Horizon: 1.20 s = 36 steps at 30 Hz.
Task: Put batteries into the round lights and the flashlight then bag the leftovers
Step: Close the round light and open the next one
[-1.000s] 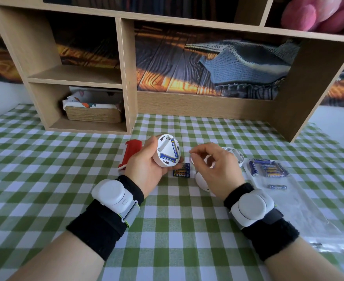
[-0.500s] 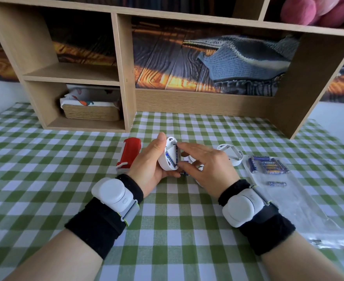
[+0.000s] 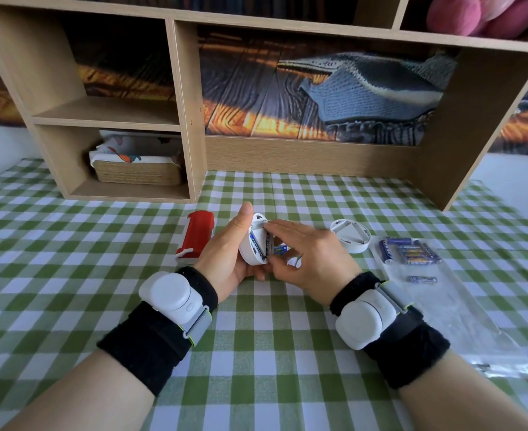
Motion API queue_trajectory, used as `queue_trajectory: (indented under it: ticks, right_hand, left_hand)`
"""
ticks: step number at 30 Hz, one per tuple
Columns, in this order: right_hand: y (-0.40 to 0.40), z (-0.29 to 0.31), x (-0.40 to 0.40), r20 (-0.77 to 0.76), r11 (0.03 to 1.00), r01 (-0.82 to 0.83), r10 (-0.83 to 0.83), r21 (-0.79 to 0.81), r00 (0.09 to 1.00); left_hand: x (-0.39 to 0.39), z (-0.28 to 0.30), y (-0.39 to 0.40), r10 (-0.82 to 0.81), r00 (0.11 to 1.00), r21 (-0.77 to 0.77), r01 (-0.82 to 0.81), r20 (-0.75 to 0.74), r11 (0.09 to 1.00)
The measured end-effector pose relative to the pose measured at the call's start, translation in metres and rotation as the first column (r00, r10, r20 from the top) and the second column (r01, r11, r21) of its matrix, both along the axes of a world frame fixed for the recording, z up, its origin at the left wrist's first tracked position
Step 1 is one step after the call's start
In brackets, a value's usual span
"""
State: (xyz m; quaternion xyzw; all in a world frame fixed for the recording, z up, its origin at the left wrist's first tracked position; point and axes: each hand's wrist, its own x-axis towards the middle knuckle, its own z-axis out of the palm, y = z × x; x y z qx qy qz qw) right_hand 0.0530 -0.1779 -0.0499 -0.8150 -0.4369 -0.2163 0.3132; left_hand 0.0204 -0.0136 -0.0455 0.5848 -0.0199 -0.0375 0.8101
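My left hand (image 3: 225, 253) grips a white round light (image 3: 252, 247), tilted on edge with its open battery bay facing right; blue batteries show inside. My right hand (image 3: 306, 256) pinches a battery (image 3: 268, 244) between fingertip and thumb against that bay. Just behind it, a small blue battery pack (image 3: 280, 249) lies on the cloth. A second round light (image 3: 351, 239) lies open and face up to the right. The red flashlight (image 3: 196, 237) lies left of my left hand. Several loose batteries (image 3: 409, 250) and a single battery (image 3: 421, 279) rest on a clear plastic bag (image 3: 449, 312).
A wooden shelf unit (image 3: 188, 150) stands across the back of the green checked tablecloth (image 3: 256, 353). A wicker basket (image 3: 138, 175) with folded cloth sits in its lower left compartment. A pink plush (image 3: 480, 14) is on the upper right shelf.
My right hand came left from the table to the light in my left hand and now holds a battery against its bay. The left hand tilted the light on edge.
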Motion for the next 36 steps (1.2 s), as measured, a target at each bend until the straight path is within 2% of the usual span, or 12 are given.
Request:
queue_trajectory:
  ticks: [11, 16, 19, 24, 31, 33, 36]
  right_hand:
    - [0.002, -0.002, -0.002, -0.031, 1.0, 0.016, -0.016, 0.014, 0.999]
    - [0.001, -0.001, -0.002, -0.104, 0.995, 0.013, -0.003, 0.102, 0.995]
    - [0.004, -0.003, 0.001, -0.089, 0.989, -0.011, 0.024, 0.147, 0.996]
    - [0.003, -0.001, 0.001, -0.108, 0.99, 0.005, 0.01, 0.14, 0.994]
    - [0.002, 0.006, -0.007, -0.273, 0.967, 0.203, -0.156, 0.155, 0.949]
    - [-0.001, 0.01, -0.006, -0.33, 0.947, 0.269, -0.201, 0.176, 0.922]
    - [-0.013, 0.013, -0.004, -0.38, 0.944, 0.283, -0.202, 0.168, 0.902]
  left_hand:
    - [0.0, 0.0, 0.001, -0.005, 1.0, 0.001, 0.005, -0.029, 1.0]
    - [0.002, 0.001, 0.002, 0.032, 0.998, -0.081, -0.037, -0.061, 0.996]
    - [0.004, 0.002, 0.004, 0.047, 0.996, -0.16, -0.059, -0.078, 0.985]
    - [0.005, 0.0, 0.005, 0.052, 0.996, -0.212, -0.066, -0.073, 0.975]
    - [0.004, 0.002, 0.003, 0.059, 0.995, -0.172, -0.073, -0.085, 0.982]
    - [0.003, 0.003, 0.005, 0.095, 0.992, -0.193, -0.111, -0.088, 0.975]
    - [0.003, 0.004, 0.009, 0.171, 0.979, -0.276, -0.195, -0.111, 0.941]
